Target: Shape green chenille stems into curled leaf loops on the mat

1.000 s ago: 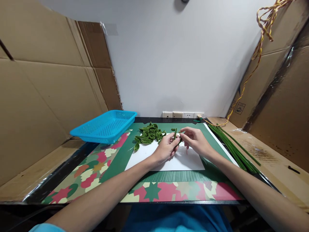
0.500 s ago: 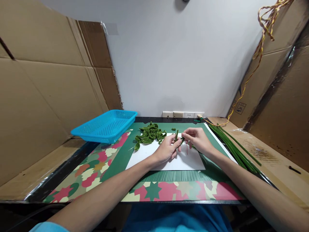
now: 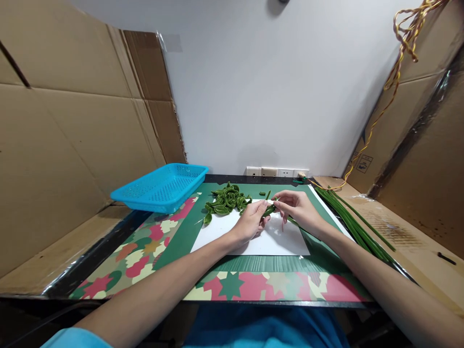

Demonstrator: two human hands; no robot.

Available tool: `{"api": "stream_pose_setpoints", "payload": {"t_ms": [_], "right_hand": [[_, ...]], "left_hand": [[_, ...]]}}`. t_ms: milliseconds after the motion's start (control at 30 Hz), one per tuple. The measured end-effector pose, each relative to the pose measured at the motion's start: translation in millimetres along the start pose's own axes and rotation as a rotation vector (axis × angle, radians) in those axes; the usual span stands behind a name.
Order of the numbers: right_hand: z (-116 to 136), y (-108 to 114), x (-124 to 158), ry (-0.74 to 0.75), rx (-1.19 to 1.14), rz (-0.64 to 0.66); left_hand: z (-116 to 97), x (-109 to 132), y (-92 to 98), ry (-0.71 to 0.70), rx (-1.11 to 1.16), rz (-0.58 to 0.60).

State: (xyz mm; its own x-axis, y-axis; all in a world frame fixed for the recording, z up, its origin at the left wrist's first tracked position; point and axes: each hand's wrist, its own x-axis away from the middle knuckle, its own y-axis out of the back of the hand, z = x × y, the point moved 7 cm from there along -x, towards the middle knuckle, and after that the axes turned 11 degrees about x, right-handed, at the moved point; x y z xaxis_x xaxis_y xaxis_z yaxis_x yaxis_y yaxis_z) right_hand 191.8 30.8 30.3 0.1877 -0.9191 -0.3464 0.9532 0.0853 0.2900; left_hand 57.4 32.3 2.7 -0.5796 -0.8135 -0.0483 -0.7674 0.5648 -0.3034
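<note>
My left hand [image 3: 250,220] and my right hand [image 3: 299,208] meet over a white sheet [image 3: 253,237], both pinching one green fuzzy stem [image 3: 268,209] between them. The stem's short end sticks up past my left thumb, and its long end trails off under my right hand toward the right. A pile of coiled green stem pieces [image 3: 226,199] lies just left of my hands at the sheet's far corner. One small green piece [image 3: 261,194] lies apart behind my hands.
A blue plastic basket [image 3: 163,187] sits at the back left. A bundle of long straight green stems [image 3: 353,223] lies along the right. A camouflage-pattern mat [image 3: 145,241] covers the table. Cardboard walls stand on both sides; wall sockets [image 3: 277,172] and a yellow cord [image 3: 384,92] are behind.
My hands shifted slightly; the stem between them turned from nearly upright to a lower slant, and my right hand drew a little to the right.
</note>
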Motion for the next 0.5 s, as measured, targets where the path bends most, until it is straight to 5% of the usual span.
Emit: {"api": "stream_pose_setpoints", "payload": {"t_ms": [300,500], "right_hand": [[14,-7,7,0.109,0.029,0.113],[10,-3,6,0.108,0.211,0.119]], "left_hand": [[6,1,1.8,0.153,-0.018,-0.001],[1,4,-2.2,0.121,-0.01,0.062]]}}
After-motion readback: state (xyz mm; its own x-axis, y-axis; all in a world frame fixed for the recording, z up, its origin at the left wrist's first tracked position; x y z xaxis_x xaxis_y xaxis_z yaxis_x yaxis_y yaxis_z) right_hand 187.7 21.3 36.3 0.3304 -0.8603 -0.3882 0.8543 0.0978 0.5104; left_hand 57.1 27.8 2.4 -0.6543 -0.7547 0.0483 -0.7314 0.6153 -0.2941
